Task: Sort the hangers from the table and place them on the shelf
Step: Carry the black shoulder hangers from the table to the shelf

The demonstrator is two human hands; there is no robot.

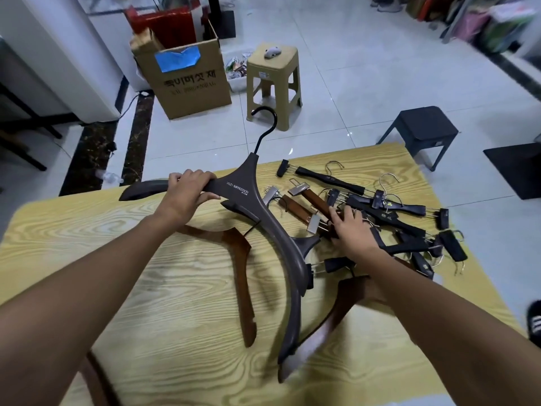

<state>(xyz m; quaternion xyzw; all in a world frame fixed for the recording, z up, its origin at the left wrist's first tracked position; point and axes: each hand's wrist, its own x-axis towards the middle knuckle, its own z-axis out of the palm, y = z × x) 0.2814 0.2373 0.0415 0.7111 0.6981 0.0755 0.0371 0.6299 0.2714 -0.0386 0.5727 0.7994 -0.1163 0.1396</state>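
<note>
The grey hanger (265, 221) is held over the table (175, 291) by the left hand (187, 191), fingers curled round 1 of its arms, forearm stretched forward. The right hand (351, 230) is laid on the clip hangers (389, 206), fingers spread, nearly straight.

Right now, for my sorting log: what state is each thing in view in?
Grey hanger, held by one arm, hook pointing away.
Left hand, gripping the grey hanger's arm.
Clip hangers, tangled in a pile on the table.
Right hand, fingers spread on the clip hangers.
Brown hanger, lying flat, untouched.
Cardboard box, top open.
</note>
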